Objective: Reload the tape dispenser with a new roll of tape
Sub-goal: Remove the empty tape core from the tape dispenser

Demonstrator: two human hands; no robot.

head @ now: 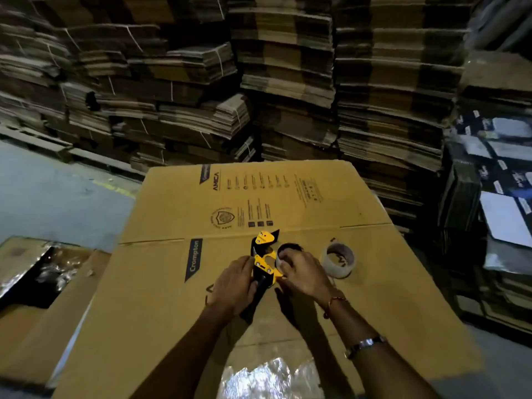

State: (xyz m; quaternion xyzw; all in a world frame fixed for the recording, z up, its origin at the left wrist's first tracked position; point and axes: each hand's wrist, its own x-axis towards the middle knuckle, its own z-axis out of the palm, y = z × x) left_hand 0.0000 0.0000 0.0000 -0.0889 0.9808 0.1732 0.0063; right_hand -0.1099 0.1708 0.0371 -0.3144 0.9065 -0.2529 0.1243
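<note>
A yellow and black tape dispenser (264, 257) lies on a large flattened cardboard box (288, 203). My left hand (234, 285) grips its black handle from the left. My right hand (302, 272) is curled around a roll (288, 250) on the dispenser's right side, at the hub; only the roll's dark upper rim shows. A second roll of clear tape (339, 260) lies flat on the cardboard just right of my right hand, apart from it.
An open carton with shiny plastic inside (49, 269) sits at the left. Tall stacks of flattened cartons (259, 82) fill the background. Printed boxes (495, 197) are piled at the right. Shiny plastic (270, 378) lies at the near edge.
</note>
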